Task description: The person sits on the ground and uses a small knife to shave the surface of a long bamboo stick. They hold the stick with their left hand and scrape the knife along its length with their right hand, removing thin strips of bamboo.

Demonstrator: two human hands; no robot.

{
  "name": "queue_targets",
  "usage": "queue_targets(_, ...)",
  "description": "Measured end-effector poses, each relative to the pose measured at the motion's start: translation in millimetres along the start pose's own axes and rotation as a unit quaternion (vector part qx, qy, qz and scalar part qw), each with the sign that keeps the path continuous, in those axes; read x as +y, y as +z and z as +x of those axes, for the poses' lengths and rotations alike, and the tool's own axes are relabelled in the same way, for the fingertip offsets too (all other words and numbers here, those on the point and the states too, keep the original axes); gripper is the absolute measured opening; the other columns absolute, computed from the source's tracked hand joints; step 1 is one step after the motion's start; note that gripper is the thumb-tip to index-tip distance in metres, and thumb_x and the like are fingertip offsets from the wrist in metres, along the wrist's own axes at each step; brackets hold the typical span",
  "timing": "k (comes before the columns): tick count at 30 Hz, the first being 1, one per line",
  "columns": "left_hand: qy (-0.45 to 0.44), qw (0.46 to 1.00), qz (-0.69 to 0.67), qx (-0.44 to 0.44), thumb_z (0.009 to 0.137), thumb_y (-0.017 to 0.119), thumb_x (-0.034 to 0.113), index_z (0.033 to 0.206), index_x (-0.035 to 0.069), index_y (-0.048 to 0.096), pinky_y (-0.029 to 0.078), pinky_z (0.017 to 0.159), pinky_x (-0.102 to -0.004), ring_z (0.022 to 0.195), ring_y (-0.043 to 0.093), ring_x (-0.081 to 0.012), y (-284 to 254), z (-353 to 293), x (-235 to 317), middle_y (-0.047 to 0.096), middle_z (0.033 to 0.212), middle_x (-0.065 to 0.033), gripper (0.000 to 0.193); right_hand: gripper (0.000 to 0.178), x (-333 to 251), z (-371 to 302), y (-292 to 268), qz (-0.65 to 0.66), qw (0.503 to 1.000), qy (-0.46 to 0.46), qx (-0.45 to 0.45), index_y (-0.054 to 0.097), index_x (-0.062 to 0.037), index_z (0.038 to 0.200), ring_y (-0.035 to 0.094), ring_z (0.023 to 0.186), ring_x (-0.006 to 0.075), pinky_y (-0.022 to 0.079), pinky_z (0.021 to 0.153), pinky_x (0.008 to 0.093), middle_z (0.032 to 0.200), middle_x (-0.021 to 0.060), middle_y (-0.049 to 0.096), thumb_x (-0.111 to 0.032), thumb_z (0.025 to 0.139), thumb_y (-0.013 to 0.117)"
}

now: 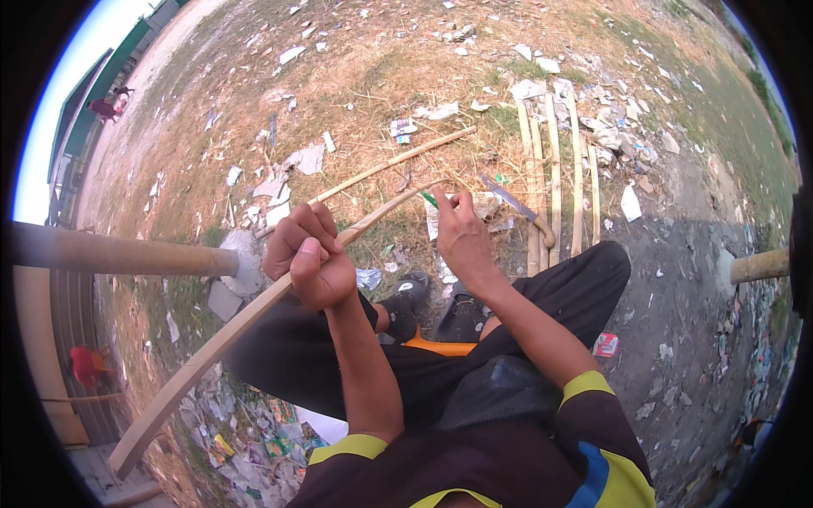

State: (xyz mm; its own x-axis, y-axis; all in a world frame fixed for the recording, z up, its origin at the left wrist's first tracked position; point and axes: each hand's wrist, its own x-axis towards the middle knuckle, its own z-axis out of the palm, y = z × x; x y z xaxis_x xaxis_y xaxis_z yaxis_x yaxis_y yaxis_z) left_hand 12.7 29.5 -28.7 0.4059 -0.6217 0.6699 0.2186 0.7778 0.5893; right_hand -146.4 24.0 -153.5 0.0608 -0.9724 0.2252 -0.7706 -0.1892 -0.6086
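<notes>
A long pale wooden stick (201,360) slants across my body, its thick end at the lower left and its thin end near my right hand. My left hand (313,261) is closed around it, roughly midway along. At the stick's thin far end, my right hand (462,237) is closed with its fingertips pinching a small green thing (429,200), mostly hidden and too small to name. The green thing appears to touch the stick or lie just beside it. A knife (518,201) with a curved wooden handle lies on the ground beyond my right hand.
Several pale wooden strips (577,169) lie side by side at the right, and another stick (394,161) lies ahead. Horizontal poles jut in at left (127,251) and right (760,265). Paper scraps litter the dry grass. Orange edging (440,347) shows between my legs.
</notes>
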Motion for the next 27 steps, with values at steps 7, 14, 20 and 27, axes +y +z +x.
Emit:
queue_targets(7, -0.005, 0.999, 0.01, 0.034, 0.069, 0.045, 0.011, 0.055, 0.011, 0.031, 0.021, 0.044, -0.0253, 0.045, 0.024, -0.0097, -17, 0, -1, 0.029, 0.049, -0.0028, 0.02, 0.055, 3, -57, -14, -0.057, 0.994, -0.088, -0.019, 0.046, -0.0038, 0.134, 0.057, 0.079, 0.0324, 0.049, 0.069, 0.0411, 0.096, 0.0173, 0.049, 0.002, 0.08, 0.053)
queue_targets(14, -0.002, 1.0, -0.001, -0.03, 0.068, 0.046, 0.01, 0.053, 0.01, 0.031, 0.021, 0.043, -0.0258, 0.045, 0.023, -0.0097, -6, -2, 0, 0.029, 0.049, -0.0023, 0.021, 0.034, -36, -34, -60, 0.275, 0.949, 0.095, -0.119, 0.055, 0.0013, 0.109, 0.059, 0.068, 0.0396, 0.044, 0.06, 0.0449, 0.069, 0.0242, 0.054, -0.028, 0.098, 0.044)
queue_targets(20, -0.021, 0.999, -0.004, -0.033, 0.066, 0.048, 0.011, 0.053, 0.009, 0.032, 0.02, 0.043, -0.0255, 0.043, 0.023, -0.0097, 0, -5, 0, 0.029, 0.048, -0.0016, 0.02, 0.045, -36, -18, -10, 0.316, 0.944, 0.04, -0.09, 0.056, 0.0031, 0.083, 0.054, 0.066, 0.0478, 0.041, 0.061, 0.0491, 0.065, 0.0276, 0.054, -0.034, 0.1, 0.038)
queue_targets(27, -0.029, 0.995, -0.031, -0.085, 0.066, 0.048, 0.012, 0.054, 0.009, 0.033, 0.02, 0.044, -0.0266, 0.042, 0.022, -0.0098, -14, 1, -3, 0.029, 0.046, -0.0029, 0.019, 0.047, -44, -17, -12, 0.264, 0.96, 0.008, -0.089, 0.057, 0.0034, 0.077, 0.055, 0.066, 0.0481, 0.042, 0.062, 0.0507, 0.063, 0.0292, 0.053, -0.033, 0.1, 0.039)
